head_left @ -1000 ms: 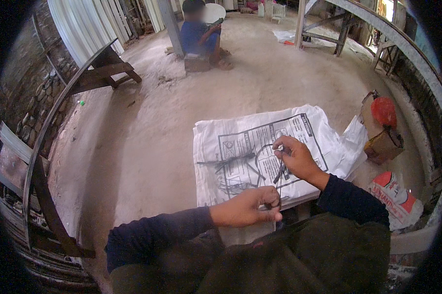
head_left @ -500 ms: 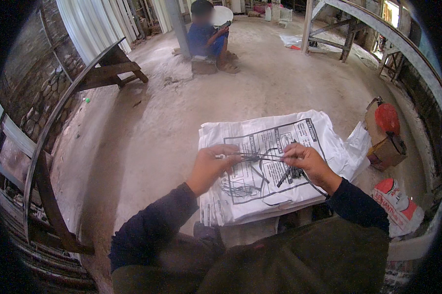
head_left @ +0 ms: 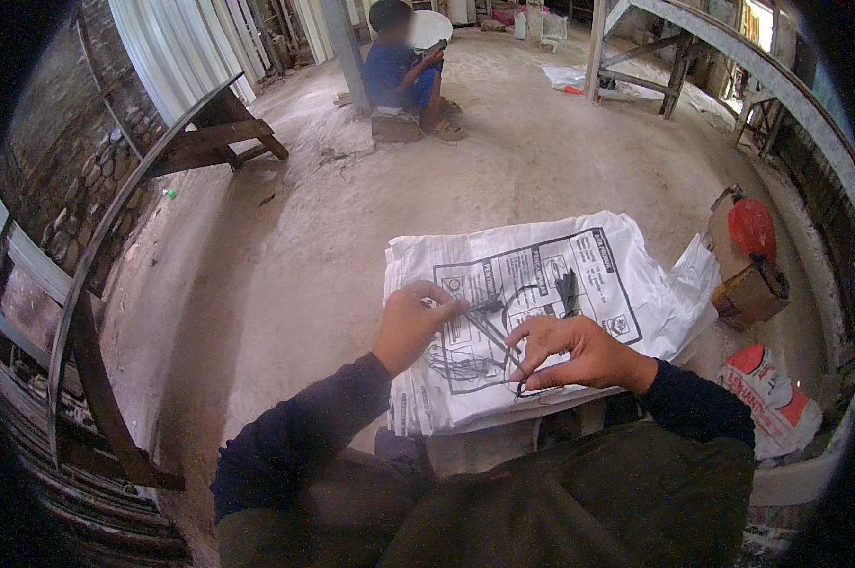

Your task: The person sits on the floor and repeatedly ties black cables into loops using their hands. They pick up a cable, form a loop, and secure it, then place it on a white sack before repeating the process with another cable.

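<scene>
Thin black cord [head_left: 492, 331] runs slantwise between my two hands above a stack of folded white printed sacks [head_left: 655, 289]. Pinched fingers of my left hand [head_left: 413, 327] hold its upper end, beside a small dark knot or tuft. My right hand [head_left: 588, 355], nearer to me, has thumb and forefinger closed on the other end, where a small loop shows. A short black bundle [head_left: 566, 293] lies on the top sack beyond my right hand. More loose dark strands [head_left: 465, 363] rest on the sack below my left hand.
At the right stand a cardboard box [head_left: 745, 293] with a red plastic bag [head_left: 751, 229] and a red-and-white sack [head_left: 773, 402]. A seated person [head_left: 404, 80] is by a post at the back. Wooden frames [head_left: 214, 142] flank the dusty floor [head_left: 342, 208].
My right hand has come toward me and slightly left, so the cord now slants instead of stretching level. My left hand has barely moved.
</scene>
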Tool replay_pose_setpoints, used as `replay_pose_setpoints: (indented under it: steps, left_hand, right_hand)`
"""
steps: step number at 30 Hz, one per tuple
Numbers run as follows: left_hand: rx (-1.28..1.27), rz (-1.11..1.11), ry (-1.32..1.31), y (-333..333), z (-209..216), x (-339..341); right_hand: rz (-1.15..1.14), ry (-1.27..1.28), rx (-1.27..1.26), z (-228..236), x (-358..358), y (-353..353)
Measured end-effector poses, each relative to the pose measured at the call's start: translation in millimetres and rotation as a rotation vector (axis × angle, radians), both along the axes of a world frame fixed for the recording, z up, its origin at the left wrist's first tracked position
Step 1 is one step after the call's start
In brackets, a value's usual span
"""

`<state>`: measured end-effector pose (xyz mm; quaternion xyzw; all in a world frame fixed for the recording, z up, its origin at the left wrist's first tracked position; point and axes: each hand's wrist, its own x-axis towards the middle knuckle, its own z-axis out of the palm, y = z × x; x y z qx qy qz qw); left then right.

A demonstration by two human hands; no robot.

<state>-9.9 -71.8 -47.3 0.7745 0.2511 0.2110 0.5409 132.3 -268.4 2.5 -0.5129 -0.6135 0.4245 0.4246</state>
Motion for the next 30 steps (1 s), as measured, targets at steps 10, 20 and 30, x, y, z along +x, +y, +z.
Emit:
replay_pose_setpoints:
  steps: [10,20,30]
  left_hand:
    - [0.124,-0.102,0.046,-16,1,2]
    - [0.009,-0.553,-0.074,-40,-2,1]
    - [-0.195,-0.666,0.005,-95,20,-13]
  right_hand:
    - [-0.142,-0.035,-0.048,0,-8,-1]
    - [-0.737,-0.267,-0.043,-44,23,6]
    - [-0.672,-0.456,-0.069,-62,29,18]
